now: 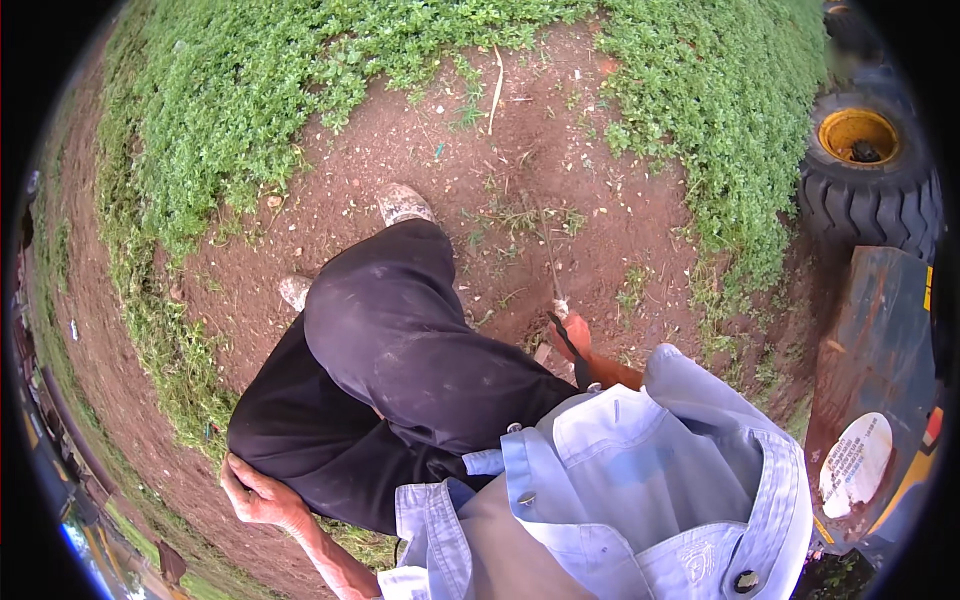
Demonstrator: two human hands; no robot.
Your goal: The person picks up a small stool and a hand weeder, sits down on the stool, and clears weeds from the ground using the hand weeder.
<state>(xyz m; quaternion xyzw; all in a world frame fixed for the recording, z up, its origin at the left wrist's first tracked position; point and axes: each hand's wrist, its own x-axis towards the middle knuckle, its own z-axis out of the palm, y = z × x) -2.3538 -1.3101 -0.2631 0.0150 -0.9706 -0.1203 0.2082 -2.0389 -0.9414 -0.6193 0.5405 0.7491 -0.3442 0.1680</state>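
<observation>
Low on the right, my right hand [574, 338] is closed round the pale, wrapped-looking handle of a thin hand tool [550, 250]. Its narrow dark shaft points away from me over the soil; I cannot make out the shape of its far end. A few uprooted-looking weeds [520, 220] lie around the shaft. A dark strap crosses the right wrist. My left hand [262, 492] rests against the side of my bent left leg, in black trousers [390, 350], its fingers apart and holding nothing.
Dense green plants [250, 90] border the bare reddish soil [380, 140] on the left, far side and right. A large tyre with a yellow hub [860, 135] and a rusty grey machine part [870, 350] stand at right. A dry stalk [496, 90] lies ahead.
</observation>
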